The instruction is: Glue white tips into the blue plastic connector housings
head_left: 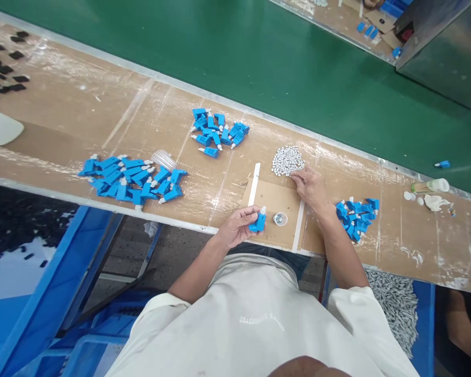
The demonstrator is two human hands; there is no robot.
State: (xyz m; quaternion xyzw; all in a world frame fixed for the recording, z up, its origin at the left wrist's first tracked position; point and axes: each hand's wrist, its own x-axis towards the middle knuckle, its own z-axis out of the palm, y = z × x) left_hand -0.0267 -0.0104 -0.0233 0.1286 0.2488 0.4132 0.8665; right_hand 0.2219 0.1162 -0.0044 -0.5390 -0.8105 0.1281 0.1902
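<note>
My left hand (pixel 239 225) is closed around a blue plastic part (pixel 258 223) with a pale grey tip pointing up, just above the bench's near edge. My right hand (pixel 311 187) reaches to the near edge of a pile of small grey pieces (pixel 287 160). Its thumb and forefinger are pinched together there; whatever lies between them is too small to make out. Between the hands, a small round clear cup (pixel 280 219) with something shiny inside stands on a cardboard piece (pixel 275 197).
More blue parts lie in heaps at left (pixel 131 178), back (pixel 220 131) and right (pixel 357 217). A clear plastic cup (pixel 164 159) lies by the left heap. A bottle (pixel 432 186) lies at far right. Beyond the bench runs a green belt (pixel 235 63). Another person's arm (pixel 463 324) shows lower right.
</note>
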